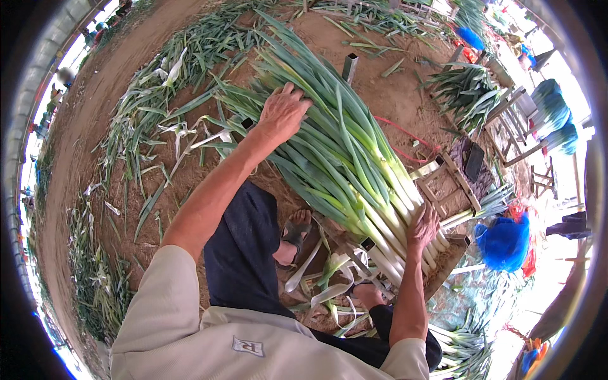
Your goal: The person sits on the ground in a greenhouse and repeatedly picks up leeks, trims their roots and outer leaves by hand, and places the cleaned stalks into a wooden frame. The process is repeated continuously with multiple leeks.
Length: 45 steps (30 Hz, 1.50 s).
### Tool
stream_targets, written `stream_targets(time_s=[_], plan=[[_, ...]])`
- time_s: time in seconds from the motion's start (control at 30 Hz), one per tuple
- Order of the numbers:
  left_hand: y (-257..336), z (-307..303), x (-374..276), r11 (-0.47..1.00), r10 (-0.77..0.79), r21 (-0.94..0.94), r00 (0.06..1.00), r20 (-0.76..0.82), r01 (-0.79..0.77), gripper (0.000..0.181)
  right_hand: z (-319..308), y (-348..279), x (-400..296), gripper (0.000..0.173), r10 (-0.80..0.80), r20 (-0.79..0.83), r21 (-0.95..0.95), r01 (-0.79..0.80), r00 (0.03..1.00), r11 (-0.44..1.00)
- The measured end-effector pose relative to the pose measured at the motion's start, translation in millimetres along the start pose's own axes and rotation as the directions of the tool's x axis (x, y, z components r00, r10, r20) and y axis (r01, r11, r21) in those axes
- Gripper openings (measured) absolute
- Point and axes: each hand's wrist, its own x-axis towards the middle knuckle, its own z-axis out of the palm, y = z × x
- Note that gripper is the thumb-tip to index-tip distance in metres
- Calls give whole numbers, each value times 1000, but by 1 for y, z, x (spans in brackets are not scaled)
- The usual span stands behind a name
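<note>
A thick bundle of long green onions (346, 156) lies slantwise before me on a low rack with upright square metal posts (349, 68). Its green leaves point to the upper left, its white stalks to the lower right. The fingers of my left hand (285, 113) curl into the leaves along the bundle's left side. Over the white stalks near the root ends, my right hand (422, 225) grips the bundle; its fingertips are partly hidden. Beside the root ends stands a wooden end board (445, 269) with soil on it.
Leaf trimmings (142, 114) cover the ground at left, and peeled skins (332, 285) lie around my feet. Pink twine (403, 154) trails beyond the bundle. A small wooden frame (449, 185), a blue plastic bundle (504, 242) and more green onions (468, 92) are at right.
</note>
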Motion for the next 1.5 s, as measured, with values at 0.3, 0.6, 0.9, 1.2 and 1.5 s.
stream_targets(time_s=[0.3,0.6,0.9,1.2,1.5], plan=[[1,4,-2,986,74,150,997,37,-79,24,0,-2,-1,44,67,47,16,-68,997,998],[0,8,-5,974,119,206,988,-97,-97,25,5,8,-2,45,96,99,-10,-96,990,995],[9,14,-6,999,33,42,999,18,-34,33,8,7,-1,41,-10,-32,-58,8,999,998],[18,21,12,992,-127,4,992,-21,128,29,6,8,-1,42,34,7,21,-34,999,999],[-65,17,24,882,-168,468,964,208,52,16,2,5,0,37,55,-10,76,-54,998,996]])
